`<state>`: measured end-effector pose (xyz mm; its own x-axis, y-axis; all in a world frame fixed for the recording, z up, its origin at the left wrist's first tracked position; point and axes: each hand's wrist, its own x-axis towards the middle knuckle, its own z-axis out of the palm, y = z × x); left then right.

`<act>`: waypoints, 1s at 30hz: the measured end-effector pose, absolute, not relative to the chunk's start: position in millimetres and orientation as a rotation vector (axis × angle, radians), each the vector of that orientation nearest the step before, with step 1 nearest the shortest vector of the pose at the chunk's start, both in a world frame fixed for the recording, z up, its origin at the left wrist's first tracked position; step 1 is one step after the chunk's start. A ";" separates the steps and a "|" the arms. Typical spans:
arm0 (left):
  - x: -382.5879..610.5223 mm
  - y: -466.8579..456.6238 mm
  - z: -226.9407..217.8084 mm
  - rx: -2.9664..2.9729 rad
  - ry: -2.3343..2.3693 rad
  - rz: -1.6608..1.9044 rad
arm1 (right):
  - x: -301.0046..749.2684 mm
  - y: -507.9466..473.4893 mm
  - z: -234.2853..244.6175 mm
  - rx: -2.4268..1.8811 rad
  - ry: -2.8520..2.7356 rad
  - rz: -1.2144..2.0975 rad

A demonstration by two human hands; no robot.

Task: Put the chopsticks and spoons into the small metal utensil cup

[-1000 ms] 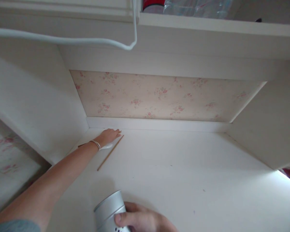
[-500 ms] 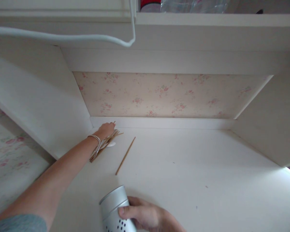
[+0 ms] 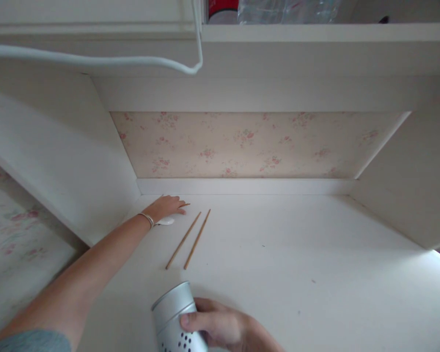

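My left hand (image 3: 167,206) reaches to the back left of the white surface, fingers stretched out over a bundle of thin wooden sticks. Most of that bundle is hidden under the hand and wrist; one stick tip (image 3: 185,205) pokes out by the fingers. A white spoon (image 3: 165,221) shows just below the palm. Two loose chopsticks (image 3: 183,240) lie side by side, slanting, to the right of this hand. At the bottom, my right hand (image 3: 223,322) grips a silver metal canister (image 3: 174,313) with punched holes, tilted to the left.
A white shelf surface (image 3: 278,234) spreads below a floral wall panel (image 3: 242,144), with side walls left and right. Overhead hangs a white rod or cable (image 3: 95,60). The upper shelf edge (image 3: 315,33) holds clear plastic packaging (image 3: 289,11) and something red (image 3: 222,6).
A second chopstick now lies beside the first, which sits slightly farther right. My left hand has moved a little right and down, fingers now stretched. The right hand and canister stay put.
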<state>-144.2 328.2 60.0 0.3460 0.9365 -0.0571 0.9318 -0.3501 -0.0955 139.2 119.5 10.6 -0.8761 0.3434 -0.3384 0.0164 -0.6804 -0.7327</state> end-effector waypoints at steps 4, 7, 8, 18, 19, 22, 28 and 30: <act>-136.9 322.0 56.7 -2.563 -1.687 0.121 | 139.8 119.9 15.4 -0.688 -1.181 2.627; -125.3 316.7 63.9 -2.503 -1.691 0.031 | 140.1 119.7 16.3 -0.699 -1.195 2.619; -118.4 312.3 66.4 -2.478 -1.693 -0.005 | 140.0 119.5 16.0 -0.701 -1.197 2.618; -26.8 214.8 27.4 -2.755 -1.309 -0.095 | 136.5 117.0 18.8 -0.580 -1.198 2.628; -27.1 213.2 22.9 -2.697 -1.398 -0.099 | 135.9 116.9 19.1 -0.567 -1.192 2.629; -38.5 220.0 15.2 -2.515 -1.622 -0.107 | 134.1 116.7 18.8 -0.580 -1.176 2.629; -64.6 239.5 10.8 -2.229 -1.879 -0.097 | 132.7 116.8 18.9 -0.554 -1.155 2.635; -67.7 242.3 10.3 -2.170 -1.923 -0.102 | 133.0 116.8 20.2 -0.559 -1.161 2.634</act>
